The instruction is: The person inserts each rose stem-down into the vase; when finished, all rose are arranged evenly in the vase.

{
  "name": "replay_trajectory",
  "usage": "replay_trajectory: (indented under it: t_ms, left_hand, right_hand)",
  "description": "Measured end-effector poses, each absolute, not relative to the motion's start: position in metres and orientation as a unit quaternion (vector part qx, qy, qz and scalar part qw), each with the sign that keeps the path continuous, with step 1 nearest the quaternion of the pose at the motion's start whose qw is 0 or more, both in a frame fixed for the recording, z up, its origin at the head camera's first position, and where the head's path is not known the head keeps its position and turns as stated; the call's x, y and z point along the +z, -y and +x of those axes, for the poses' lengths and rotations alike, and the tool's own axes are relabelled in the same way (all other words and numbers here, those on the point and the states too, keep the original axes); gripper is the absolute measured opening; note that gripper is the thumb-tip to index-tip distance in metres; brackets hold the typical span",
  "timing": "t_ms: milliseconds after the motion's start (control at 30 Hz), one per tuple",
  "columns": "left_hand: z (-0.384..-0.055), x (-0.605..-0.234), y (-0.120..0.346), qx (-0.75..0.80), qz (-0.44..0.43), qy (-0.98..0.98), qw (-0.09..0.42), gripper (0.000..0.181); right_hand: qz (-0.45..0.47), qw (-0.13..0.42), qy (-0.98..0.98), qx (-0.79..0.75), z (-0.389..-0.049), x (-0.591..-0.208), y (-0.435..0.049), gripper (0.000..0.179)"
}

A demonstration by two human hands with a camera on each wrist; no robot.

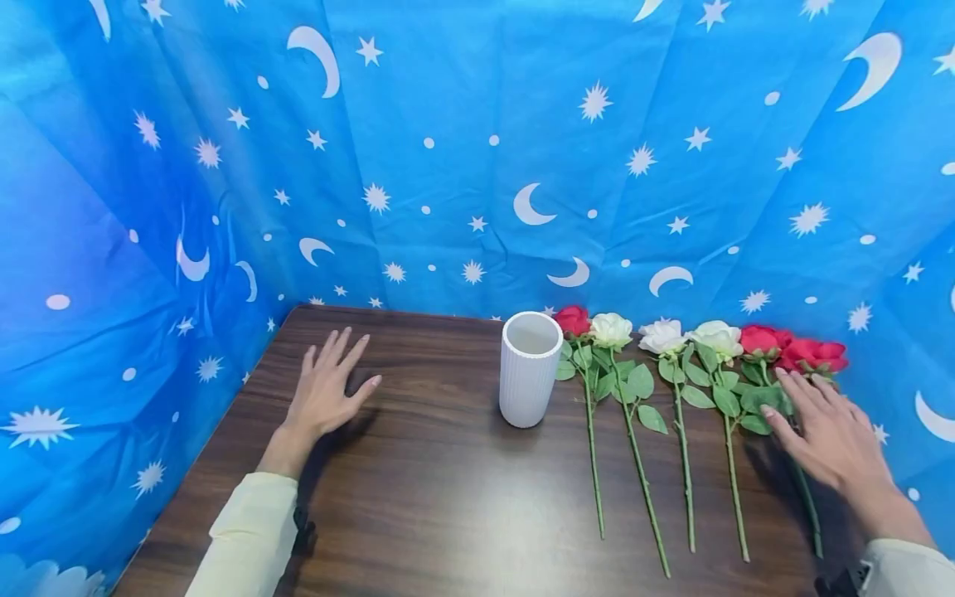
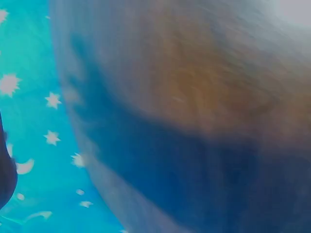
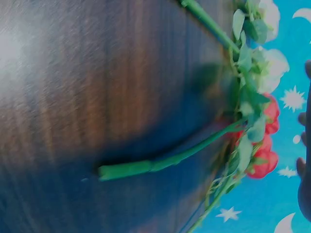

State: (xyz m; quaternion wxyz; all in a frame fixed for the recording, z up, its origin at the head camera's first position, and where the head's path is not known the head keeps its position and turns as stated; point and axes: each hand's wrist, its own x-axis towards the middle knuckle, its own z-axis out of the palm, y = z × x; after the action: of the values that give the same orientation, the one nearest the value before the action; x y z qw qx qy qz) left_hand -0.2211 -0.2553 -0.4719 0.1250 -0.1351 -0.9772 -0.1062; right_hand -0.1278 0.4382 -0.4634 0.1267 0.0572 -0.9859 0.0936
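My left hand (image 1: 324, 394), palm down with its fingers spread, hovers over the left part of the table and holds nothing. Over at the right, my right hand (image 1: 828, 435) stretches its fingers above the leaves and stems of the red roses (image 1: 811, 355); the head view does not settle whether it touches them. In the right wrist view a green rose stem (image 3: 170, 161) lies below the dark fingers (image 3: 305, 189) at the edge. A white ribbed vase (image 1: 526, 381) stands upright between the hands, its inside partly visible. White roses (image 1: 661, 337) and a red rose (image 1: 573, 320) lie beside it.
The dark wood-grain table (image 1: 425, 464) ends at a blue cloth backdrop (image 1: 448, 99) with moons and stars, which also hangs at both sides. The flowers lie in a row, heads toward the backdrop and stems toward me. The left wrist view is mostly blurred tabletop and shadow.
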Motion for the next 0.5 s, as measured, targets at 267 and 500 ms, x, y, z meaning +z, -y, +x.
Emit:
replay_trajectory:
  t_ms: [267, 500]
  left_hand:
    - [-0.218, -0.437, 0.204, -0.28, -0.164, 0.942, 0.086, 0.069]
    - [-0.208, -0.415, 0.145, -0.445, -0.223, 0.867, 0.043, 0.072]
  right_hand:
    - [0.035, 0.111, 0.973, 0.198, -0.139, -0.44, -0.409, 0.059]
    - [0.067, 0.1, 0.949, 0.291, -0.157, -0.421, -0.364, 0.046]
